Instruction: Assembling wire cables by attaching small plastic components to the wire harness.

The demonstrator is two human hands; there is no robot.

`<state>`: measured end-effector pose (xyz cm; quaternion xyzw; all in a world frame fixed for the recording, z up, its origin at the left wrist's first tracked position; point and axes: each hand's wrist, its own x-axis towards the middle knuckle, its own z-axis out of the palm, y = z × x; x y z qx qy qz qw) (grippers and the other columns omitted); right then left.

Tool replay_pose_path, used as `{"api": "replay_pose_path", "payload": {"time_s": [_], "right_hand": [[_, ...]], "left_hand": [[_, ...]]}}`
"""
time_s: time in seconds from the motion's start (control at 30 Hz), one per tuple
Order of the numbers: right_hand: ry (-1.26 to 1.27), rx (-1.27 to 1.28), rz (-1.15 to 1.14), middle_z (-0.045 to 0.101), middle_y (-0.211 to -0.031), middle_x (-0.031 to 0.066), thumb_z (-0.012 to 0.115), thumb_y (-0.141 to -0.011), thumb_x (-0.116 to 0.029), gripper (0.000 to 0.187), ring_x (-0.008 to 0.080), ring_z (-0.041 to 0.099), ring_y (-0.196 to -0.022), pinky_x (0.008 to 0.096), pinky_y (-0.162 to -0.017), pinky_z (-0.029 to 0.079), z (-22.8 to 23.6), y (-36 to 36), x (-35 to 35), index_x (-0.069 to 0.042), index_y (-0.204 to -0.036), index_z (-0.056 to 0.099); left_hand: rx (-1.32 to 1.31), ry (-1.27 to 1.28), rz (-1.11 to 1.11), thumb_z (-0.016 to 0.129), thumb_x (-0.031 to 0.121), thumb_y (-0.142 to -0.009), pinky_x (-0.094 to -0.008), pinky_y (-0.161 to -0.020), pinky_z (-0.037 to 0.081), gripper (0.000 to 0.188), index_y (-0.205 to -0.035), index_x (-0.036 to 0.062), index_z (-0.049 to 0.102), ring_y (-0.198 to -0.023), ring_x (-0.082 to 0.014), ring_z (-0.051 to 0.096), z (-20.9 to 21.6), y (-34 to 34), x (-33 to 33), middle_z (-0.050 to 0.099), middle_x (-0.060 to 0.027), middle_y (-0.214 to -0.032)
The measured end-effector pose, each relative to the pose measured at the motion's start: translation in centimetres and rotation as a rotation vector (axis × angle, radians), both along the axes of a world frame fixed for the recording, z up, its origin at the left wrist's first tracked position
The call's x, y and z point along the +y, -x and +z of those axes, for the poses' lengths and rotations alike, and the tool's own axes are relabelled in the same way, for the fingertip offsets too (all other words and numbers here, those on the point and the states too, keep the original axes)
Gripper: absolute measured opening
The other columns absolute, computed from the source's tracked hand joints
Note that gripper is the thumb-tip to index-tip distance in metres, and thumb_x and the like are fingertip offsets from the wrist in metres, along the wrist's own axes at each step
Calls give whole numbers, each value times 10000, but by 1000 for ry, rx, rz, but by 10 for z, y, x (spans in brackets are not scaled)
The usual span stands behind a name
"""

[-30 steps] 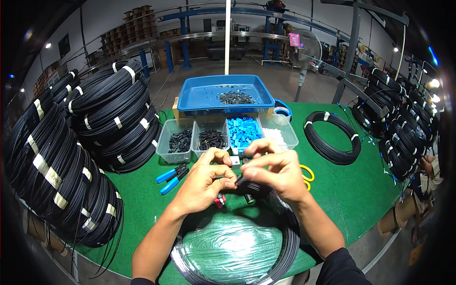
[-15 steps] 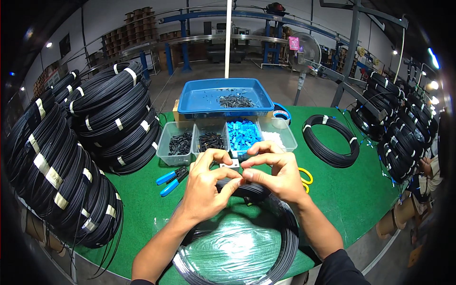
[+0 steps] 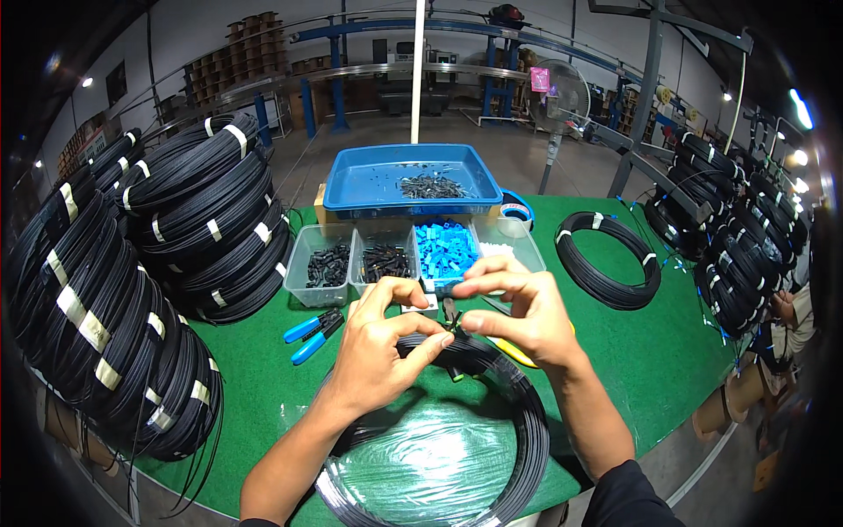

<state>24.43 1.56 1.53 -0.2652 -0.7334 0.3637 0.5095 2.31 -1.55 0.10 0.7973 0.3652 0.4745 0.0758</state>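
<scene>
Over the front of a black cable coil (image 3: 527, 422), my left hand (image 3: 382, 347) pinches a thin black cable end (image 3: 455, 323) between thumb and forefinger. Just right of it is my right hand (image 3: 525, 321), its thumb and forefinger apart, with nothing visible gripped. The coil lies on clear plastic film. Behind the fingers stands a small white block (image 3: 424, 305), partly covered by my left hand. Yellow-handled scissors (image 3: 515, 353) lie beneath my right hand, mostly hidden. Left of my left hand rest blue-handled wire strippers (image 3: 312, 335).
Clear bins hold black parts (image 3: 327, 266), blue connectors (image 3: 445, 250) and white pieces (image 3: 498, 251). Behind them sits a blue tray (image 3: 351, 199) with dark scraps. Tall stacks of cable coils (image 3: 206, 220) crowd the left side; another coil (image 3: 606, 261) lies right on the green table (image 3: 650, 369).
My right hand's thumb and forefinger have parted and drawn slightly away from my left fingertips. My left hand keeps its pinch. More of the cable end and the yellow handles shows now.
</scene>
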Motion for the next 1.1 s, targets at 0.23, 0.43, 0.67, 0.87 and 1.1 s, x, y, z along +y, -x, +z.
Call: {"api": "replay_pose_path", "payload": {"time_s": [0.23, 0.43, 0.67, 0.87, 1.1], "right_hand": [[149, 337, 23, 633, -1111, 85, 800, -842, -39, 141, 154, 621, -975, 299, -810, 559, 4, 2, -7, 5, -975, 791], [42, 49, -27, 669, -1060, 73, 844, -795, -89, 212, 160, 634, -972, 309, -870, 520, 10, -10, -3, -19, -988, 793], [175, 197, 14, 671, -1014, 78, 836, -805, -81, 159, 159, 626, -957, 307, -846, 517, -2, 2, -3, -14, -945, 801], [101, 205, 0, 674, -1013, 75, 830, -812, -74, 198, 148, 627, -930, 289, -818, 514, 10, -5, -5, 6, -988, 786], [188, 185, 31, 675, -993, 60, 829, -823, -119, 182, 151, 617, -954, 292, -832, 504, -4, 4, -3, -14, -969, 794]], "left_hand": [[44, 16, -30, 849, 161, -753, -389, -891, 501, 164, -866, 58, 790, -1021, -253, 614, 0, -1, -1, 598, -104, -1037], [11, 46, -19, 853, 166, -751, -386, -899, 497, 172, -862, 53, 787, -1018, -252, 616, -2, -2, 1, 594, -103, -1033], [11, 93, -42, 824, 217, -786, -424, -916, 442, 172, -864, 72, 776, -1065, -256, 595, -5, -3, 1, 598, -87, -1069], [20, 34, -15, 842, 155, -765, -389, -903, 493, 152, -860, 54, 779, -1027, -253, 612, 1, -1, -2, 593, -103, -1040], [25, 48, -21, 837, 149, -770, -380, -899, 490, 148, -861, 50, 774, -1031, -251, 609, -3, -2, 0, 591, -99, -1051]]}}
